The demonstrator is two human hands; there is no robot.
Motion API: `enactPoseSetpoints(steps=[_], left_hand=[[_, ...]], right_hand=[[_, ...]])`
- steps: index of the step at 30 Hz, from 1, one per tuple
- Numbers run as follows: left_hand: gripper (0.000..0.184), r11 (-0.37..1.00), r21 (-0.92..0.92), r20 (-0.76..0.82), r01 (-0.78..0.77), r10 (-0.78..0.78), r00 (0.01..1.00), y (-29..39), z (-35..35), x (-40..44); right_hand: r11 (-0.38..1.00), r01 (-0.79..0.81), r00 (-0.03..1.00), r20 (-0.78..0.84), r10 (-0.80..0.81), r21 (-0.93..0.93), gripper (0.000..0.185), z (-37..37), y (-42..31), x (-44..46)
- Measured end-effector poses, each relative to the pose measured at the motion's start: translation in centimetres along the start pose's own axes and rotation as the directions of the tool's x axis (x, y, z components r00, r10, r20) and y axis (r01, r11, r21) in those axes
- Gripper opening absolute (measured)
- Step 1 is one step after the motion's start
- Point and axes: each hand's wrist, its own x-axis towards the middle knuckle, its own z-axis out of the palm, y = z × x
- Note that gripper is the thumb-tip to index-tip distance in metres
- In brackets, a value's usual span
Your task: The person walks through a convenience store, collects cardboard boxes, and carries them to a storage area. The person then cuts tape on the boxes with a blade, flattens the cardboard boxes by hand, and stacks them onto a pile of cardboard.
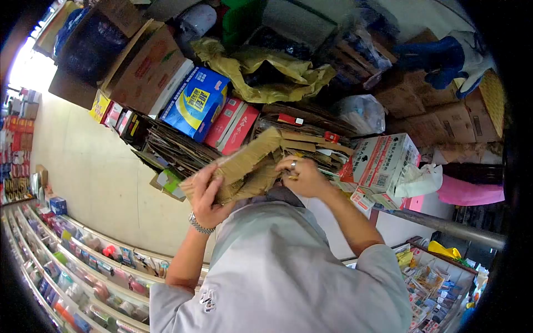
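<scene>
My left hand (206, 194), with a metal watch band at the wrist, is closed on a torn piece of brown corrugated cardboard (244, 164). The cardboard is tilted in front of my body, with a ragged edge and a dark fold. At its right end is my right hand (302, 176), a ring on one finger. Its fingers are curled into a pinch around something small and yellowish that I cannot make out. Just beyond lie stacked flattened cardboard sheets (302, 136).
A blue carton (194, 102) and a red box (231, 126) sit on more flattened cardboard (177, 150). Behind are a yellow sack (266, 75) and gloves (444, 58). A white-and-red carton (383, 164) stands right, near a metal rail (444, 225). Stocked shelves (83, 266) line the left.
</scene>
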Motion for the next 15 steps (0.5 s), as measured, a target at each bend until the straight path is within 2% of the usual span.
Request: enactPoseSetpoints(steps=[1,2,3,4,5,7,8,9,10,11,12,14,15], left_hand=[[0.053,1.0,0.002,-0.002,0.004,-0.004,1.0,-0.1,-0.1,0.2],[0.055,0.995,0.001,0.036,-0.099,0.099,0.994,-0.2,-0.1,0.4],[0.056,0.979,-0.006,0.075,-0.202,0.201,0.977,-0.3,0.0,0.7],[0.06,0.971,-0.001,0.126,-0.239,0.237,0.963,0.0,-0.2,1.0],[0.06,0.972,0.001,0.125,-0.234,0.232,0.965,0.1,0.0,1.0],[0.067,0.971,0.048,0.203,-0.236,0.221,0.954,0.0,0.6,1.2],[0.077,0.962,0.039,0.167,-0.269,0.259,0.951,-0.4,1.2,0.9],[0.077,0.963,0.044,0.165,-0.266,0.256,0.953,-0.6,1.5,0.6],[0.081,0.973,0.06,0.183,-0.224,0.21,0.961,-0.7,1.7,0.3],[0.085,0.981,0.079,0.198,-0.178,0.16,0.967,-0.7,1.9,0.0],[0.085,0.982,0.088,0.19,-0.169,0.15,0.97,-0.6,2.3,-0.3],[0.088,0.981,0.146,0.325,-0.131,0.077,0.942,-0.4,3.0,-1.0],[0.088,0.981,0.15,0.322,-0.123,0.069,0.944,-0.4,3.4,-1.5]], right_hand=[[1.0,0.001,1.0,0.005,-0.001,0.002,0.02,-1.0,0.0,0.2],[0.977,-0.212,0.973,0.104,0.208,0.028,0.023,-2.1,0.1,0.6],[0.908,-0.418,0.892,0.204,0.404,0.032,0.025,-2.8,-0.1,1.0],[0.909,-0.408,0.906,0.089,0.414,-0.084,0.033,-2.4,-1.0,1.9],[0.909,-0.408,0.905,0.094,0.414,-0.084,0.033,-2.0,-2.2,2.6],[0.91,-0.355,0.84,0.354,0.411,-0.215,0.044,-1.4,-3.9,3.8],[0.95,-0.183,0.922,0.293,0.255,-0.252,0.044,0.3,-2.3,3.1],[0.951,-0.178,0.921,0.297,0.25,-0.252,0.044,0.4,-2.7,3.3],[0.891,-0.455,0.848,0.302,0.435,-0.008,0.034,0.3,-3.3,3.6],[0.702,-0.676,0.727,0.358,0.586,0.223,0.026,0.4,-3.7,3.8],[0.706,-0.674,0.726,0.369,0.58,0.216,0.026,0.8,-4.2,3.9],[0.586,-0.741,0.667,0.465,0.582,0.328,0.027,2.2,-5.4,3.3],[0.586,-0.743,0.664,0.472,0.58,0.324,0.027,2.9,-5.1,2.9]])
